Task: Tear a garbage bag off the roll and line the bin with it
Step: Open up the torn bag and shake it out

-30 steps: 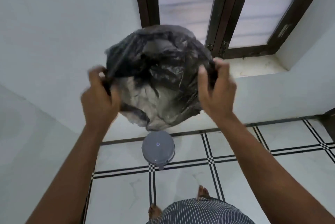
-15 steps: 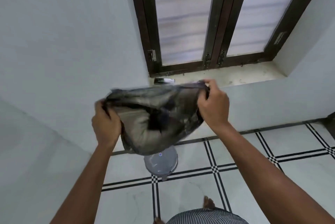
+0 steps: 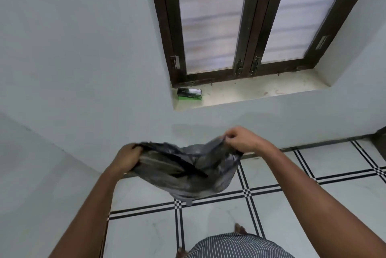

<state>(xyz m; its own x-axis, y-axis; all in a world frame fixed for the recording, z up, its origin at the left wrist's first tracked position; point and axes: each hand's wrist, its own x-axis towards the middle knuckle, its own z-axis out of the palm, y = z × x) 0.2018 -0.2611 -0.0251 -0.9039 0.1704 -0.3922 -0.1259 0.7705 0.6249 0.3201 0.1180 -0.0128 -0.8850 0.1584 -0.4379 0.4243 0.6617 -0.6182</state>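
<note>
A thin black garbage bag [image 3: 186, 172] hangs open between my two hands, low over the tiled floor. My left hand [image 3: 125, 158] grips the left side of its mouth. My right hand [image 3: 240, 139] pinches the right side of the rim, a little higher. The bag covers the grey bin beneath it, except for a small grey piece [image 3: 189, 203] that shows under the bag's bottom. The garbage bag roll box [image 3: 189, 93], black and green, lies at the left end of the window sill.
A dark-framed window [image 3: 244, 28] stands above the stone sill [image 3: 261, 90]. White walls meet in a corner at the left. The floor [image 3: 292, 205] has white tiles with black lines. My bare feet [image 3: 240, 229] and striped clothing show at the bottom.
Both hands have brought the bag down from chest height to just above the floor, and it now hides the bin. The puffed bag has gone flatter. The sill and box have come into view.
</note>
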